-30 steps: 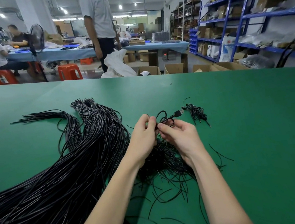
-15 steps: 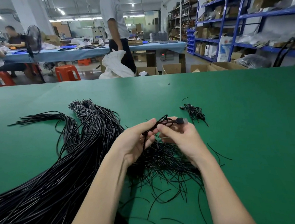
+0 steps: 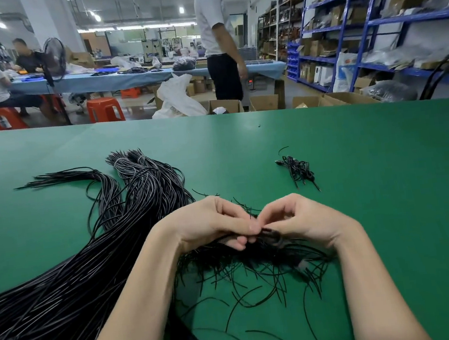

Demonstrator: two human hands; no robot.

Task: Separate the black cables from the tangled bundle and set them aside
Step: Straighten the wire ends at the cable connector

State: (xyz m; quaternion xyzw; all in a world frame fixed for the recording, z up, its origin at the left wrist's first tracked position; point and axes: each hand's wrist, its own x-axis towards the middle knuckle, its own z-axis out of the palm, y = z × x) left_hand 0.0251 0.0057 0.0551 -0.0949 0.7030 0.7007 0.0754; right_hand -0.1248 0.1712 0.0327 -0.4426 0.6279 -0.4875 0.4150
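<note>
While green table point(image 3: 359, 182) is carrying everything, big cable bundle point(image 3: 70, 271) is sprawling across its left side, tips fanning toward the far edge. Loose tangle point(image 3: 256, 266) is lying under both hands at centre. Small set-aside pile point(image 3: 299, 169) is sitting well apart, far right of bundle. Left hand point(image 3: 210, 224) and right hand point(image 3: 302, 222) are meeting fingertip to fingertip, both pinching one black cable point(image 3: 267, 235) just above tangle.
</note>
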